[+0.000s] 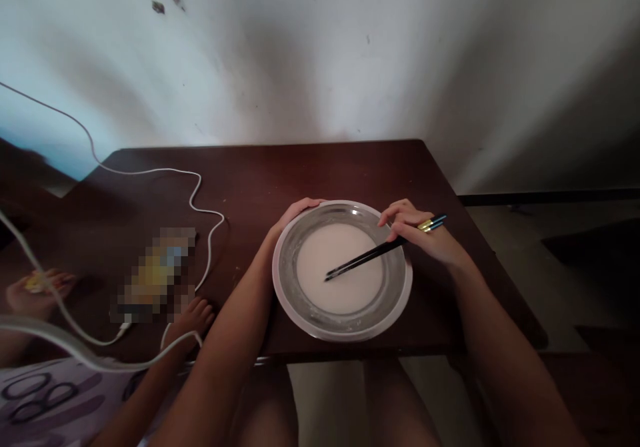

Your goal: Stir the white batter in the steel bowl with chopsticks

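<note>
A wide metal bowl [281,293] with a pale rim stands on the table, holding a smooth whitish liquid [330,247]. My left hand [299,212] is curled round the bowl's far left side, its fingers along the outside of the rim and partly hidden. In my right hand [413,223], over the right rim, is a pair of black chopsticks [367,256] with gold and blue ends. They slant down to the left, and their tips meet the liquid near the middle of the bowl.
The dark brown table [300,167] stands against a stained white wall [320,67]. At left lies a blurred-out phone [157,277] with a white cable [210,247]. Another person's hand [193,317] rests beside my left forearm; their other hand [40,290] holds something yellowish.
</note>
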A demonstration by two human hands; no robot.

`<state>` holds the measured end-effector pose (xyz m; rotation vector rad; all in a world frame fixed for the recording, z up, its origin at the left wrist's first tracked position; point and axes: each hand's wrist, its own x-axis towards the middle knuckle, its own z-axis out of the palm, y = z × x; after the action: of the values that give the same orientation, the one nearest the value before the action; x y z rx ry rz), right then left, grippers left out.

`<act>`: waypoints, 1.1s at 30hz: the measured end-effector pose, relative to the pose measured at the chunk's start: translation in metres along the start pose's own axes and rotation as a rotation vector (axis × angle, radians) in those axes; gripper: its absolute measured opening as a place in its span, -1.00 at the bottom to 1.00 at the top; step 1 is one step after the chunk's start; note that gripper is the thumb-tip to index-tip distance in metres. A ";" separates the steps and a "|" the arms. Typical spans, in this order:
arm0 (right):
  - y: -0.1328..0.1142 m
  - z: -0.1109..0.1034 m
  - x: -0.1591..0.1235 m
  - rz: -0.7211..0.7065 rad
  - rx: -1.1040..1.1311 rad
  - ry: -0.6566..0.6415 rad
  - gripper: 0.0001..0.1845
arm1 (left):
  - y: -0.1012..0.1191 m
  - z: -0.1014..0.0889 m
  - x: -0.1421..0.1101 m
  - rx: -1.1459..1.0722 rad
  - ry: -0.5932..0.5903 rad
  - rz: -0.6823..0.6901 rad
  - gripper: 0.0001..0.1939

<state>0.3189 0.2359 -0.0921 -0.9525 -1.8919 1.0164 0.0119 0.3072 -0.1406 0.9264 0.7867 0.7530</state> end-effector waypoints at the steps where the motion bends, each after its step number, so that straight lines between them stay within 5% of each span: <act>1: 0.000 0.001 0.000 -0.008 -0.012 -0.003 -0.68 | 0.000 0.000 0.000 0.003 -0.008 0.003 -0.81; 6: 0.002 -0.001 0.000 0.001 -0.026 0.098 -0.68 | -0.001 0.000 0.000 -0.015 -0.013 -0.006 -0.79; 13: 0.003 -0.001 0.000 -0.028 -0.025 0.007 -0.70 | 0.000 0.000 0.001 0.000 -0.025 0.014 -0.80; 18: 0.004 -0.004 -0.001 -0.011 -0.008 0.136 -0.65 | 0.000 0.000 0.002 -0.021 -0.037 -0.005 -0.77; 24: 0.003 0.002 0.000 -0.026 -0.010 -0.028 -0.68 | 0.000 0.002 0.001 -0.036 -0.012 -0.002 -0.81; 29: 0.004 0.001 0.000 -0.014 -0.025 0.106 -0.68 | 0.001 0.004 0.001 -0.017 0.000 -0.003 -0.83; 33: 0.005 0.000 -0.001 -0.012 -0.001 0.041 -0.67 | 0.001 0.004 0.000 0.000 -0.024 0.012 -0.79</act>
<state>0.3203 0.2373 -0.0967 -0.9547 -1.8623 0.9824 0.0153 0.3064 -0.1383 0.9394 0.7609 0.7512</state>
